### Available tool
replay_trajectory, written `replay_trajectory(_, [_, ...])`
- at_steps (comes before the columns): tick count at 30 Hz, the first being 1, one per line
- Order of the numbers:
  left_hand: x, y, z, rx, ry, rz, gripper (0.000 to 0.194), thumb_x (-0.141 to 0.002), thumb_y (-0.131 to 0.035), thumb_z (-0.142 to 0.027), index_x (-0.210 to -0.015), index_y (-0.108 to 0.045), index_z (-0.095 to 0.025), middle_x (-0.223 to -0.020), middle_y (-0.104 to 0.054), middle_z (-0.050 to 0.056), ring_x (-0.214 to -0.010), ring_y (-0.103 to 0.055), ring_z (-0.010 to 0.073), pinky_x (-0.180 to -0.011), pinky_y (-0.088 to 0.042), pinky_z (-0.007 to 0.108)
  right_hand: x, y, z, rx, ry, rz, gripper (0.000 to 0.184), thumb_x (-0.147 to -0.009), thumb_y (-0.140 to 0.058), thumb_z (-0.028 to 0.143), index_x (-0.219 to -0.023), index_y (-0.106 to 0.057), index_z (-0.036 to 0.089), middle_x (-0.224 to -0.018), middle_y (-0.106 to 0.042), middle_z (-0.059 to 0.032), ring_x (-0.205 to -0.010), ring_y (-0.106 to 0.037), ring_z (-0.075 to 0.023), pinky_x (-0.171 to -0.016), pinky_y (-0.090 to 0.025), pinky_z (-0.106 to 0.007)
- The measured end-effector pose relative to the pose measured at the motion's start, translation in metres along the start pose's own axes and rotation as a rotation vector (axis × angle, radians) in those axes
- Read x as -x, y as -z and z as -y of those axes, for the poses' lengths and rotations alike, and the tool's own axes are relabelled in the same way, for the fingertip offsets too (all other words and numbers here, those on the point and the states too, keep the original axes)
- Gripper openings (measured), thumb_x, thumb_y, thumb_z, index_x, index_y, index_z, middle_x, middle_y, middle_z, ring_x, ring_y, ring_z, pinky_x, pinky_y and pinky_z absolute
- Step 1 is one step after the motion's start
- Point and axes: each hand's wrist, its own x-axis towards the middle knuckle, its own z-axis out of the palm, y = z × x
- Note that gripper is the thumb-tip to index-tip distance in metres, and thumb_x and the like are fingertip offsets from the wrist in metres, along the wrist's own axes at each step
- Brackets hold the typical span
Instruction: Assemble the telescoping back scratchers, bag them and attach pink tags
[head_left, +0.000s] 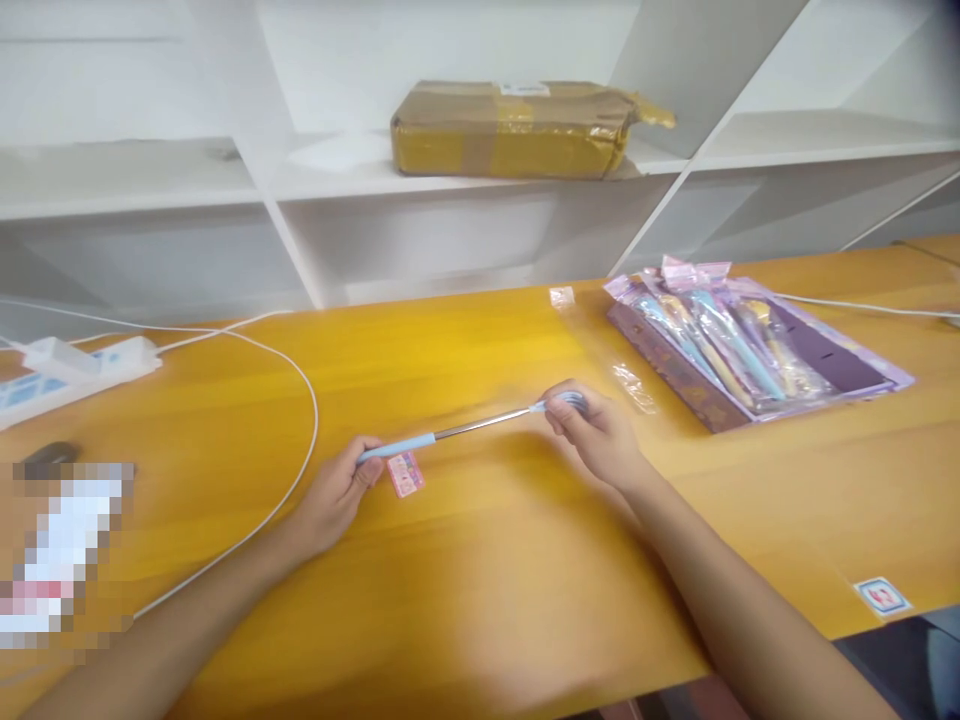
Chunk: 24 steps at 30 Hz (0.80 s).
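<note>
Stretched between both hands is a telescopic back scratcher (482, 424) with a light blue handle, a thin metal rod and a light blue head. My left hand (341, 495) is closed round the handle's end. At the other end, my right hand (589, 425) grips the head, whose shape is partly hidden by the fingers. A small pink printed card (405, 475) hangs or lies just by the handle, close to my left fingers; I cannot tell whether it is attached.
An open purple box (709, 400) at the right holds several plastic-wrapped long items (720, 345). Clear wrappers (634, 388) lie beside it. A power strip (82, 375) and white cable (311, 400) are at left. A taped carton (510, 130) sits on the shelf.
</note>
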Motion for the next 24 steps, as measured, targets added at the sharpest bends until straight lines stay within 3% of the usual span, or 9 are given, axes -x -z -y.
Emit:
replay_trajectory(3, [-0.001, 0.007, -0.002, -0.17, -0.017, 0.063, 0.042, -0.11, -0.037, -0.056, -0.098, -0.056, -0.021, -0.077, -0.05, -0.003, -0.068, -0.043, 0.0152, -0.064, -0.033, 0.028, 0.0, 0.0, -0.002, 0.056, 0.007, -0.012, 0.044, -0.103, -0.062, 0.062, -0.089, -0.063, 0.021, -0.067, -0.055, 0.0022, -0.059, -0.048, -0.0129, -0.057, -0.038, -0.027])
replay_trajectory(8, [0.001, 0.017, 0.0, -0.256, -0.014, 0.11, 0.046, -0.111, -0.03, -0.057, -0.088, -0.049, -0.022, -0.074, -0.047, -0.004, -0.064, -0.043, 0.0156, -0.063, -0.032, 0.028, 0.007, -0.017, -0.005, 0.054, -0.007, 0.002, 0.045, -0.102, -0.061, 0.064, -0.088, -0.062, 0.022, -0.064, -0.053, 0.0031, -0.056, -0.047, -0.0135, -0.055, -0.039, -0.027])
replay_trajectory(12, [0.003, 0.015, -0.002, -0.275, -0.048, 0.1, 0.046, -0.111, -0.031, -0.057, -0.084, -0.046, -0.022, -0.073, -0.048, -0.003, -0.065, -0.044, 0.0161, -0.063, -0.032, 0.028, 0.016, -0.027, -0.002, 0.09, 0.019, 0.002, 0.044, -0.104, -0.057, 0.064, -0.09, -0.063, 0.022, -0.064, -0.054, 0.0024, -0.055, -0.048, -0.0141, -0.055, -0.04, -0.028])
replay_trajectory(16, [0.003, 0.013, -0.004, -0.249, -0.066, 0.138, 0.047, -0.11, -0.033, -0.056, -0.079, -0.044, -0.022, -0.072, -0.047, -0.003, -0.064, -0.043, 0.0156, -0.063, -0.031, 0.028, 0.029, -0.04, -0.001, 0.149, 0.103, 0.043, 0.046, -0.107, -0.05, 0.064, -0.093, -0.065, 0.023, -0.073, -0.066, -0.0028, -0.062, -0.058, -0.0173, -0.06, -0.046, -0.03])
replay_trajectory(24, [0.003, 0.009, -0.002, -0.288, -0.096, 0.123, 0.049, -0.109, -0.033, -0.058, -0.079, -0.047, -0.023, -0.07, -0.052, -0.002, -0.063, -0.047, 0.0174, -0.064, -0.033, 0.029, 0.044, -0.061, -0.008, 0.155, 0.22, 0.056, 0.032, -0.112, -0.049, 0.047, -0.1, -0.065, 0.023, -0.084, -0.073, -0.0058, -0.069, -0.066, -0.0184, -0.066, -0.053, -0.03])
